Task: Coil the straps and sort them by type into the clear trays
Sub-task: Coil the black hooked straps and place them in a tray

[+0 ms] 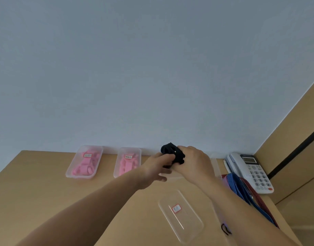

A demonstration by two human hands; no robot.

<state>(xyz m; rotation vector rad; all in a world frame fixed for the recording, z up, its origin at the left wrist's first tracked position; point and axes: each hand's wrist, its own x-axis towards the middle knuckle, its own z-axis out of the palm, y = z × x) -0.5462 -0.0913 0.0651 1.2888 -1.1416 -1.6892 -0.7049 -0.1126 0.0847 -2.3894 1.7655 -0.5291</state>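
Both hands meet at the back of the wooden table (pixel 46 192), over a clear tray (pixel 216 167) that they mostly hide. My right hand (pixel 193 162) grips a bundle of black strap (pixel 171 151). My left hand (pixel 157 170) pinches the same bundle from the left side. Two clear trays at the back left, one (pixel 84 162) and its neighbour (pixel 127 161), hold coiled pink straps and carry red-edged labels. A clear lid or tray (pixel 181 215) with a label lies empty near me. Blue and red striped straps (pixel 241 189) lie loose on the right.
A white desk phone (pixel 253 171) stands at the back right against a tan cabinet (pixel 294 148). A grey-blue wall (pixel 135 77) runs behind the table. A small black clip (pixel 225 229) lies beside my right forearm.
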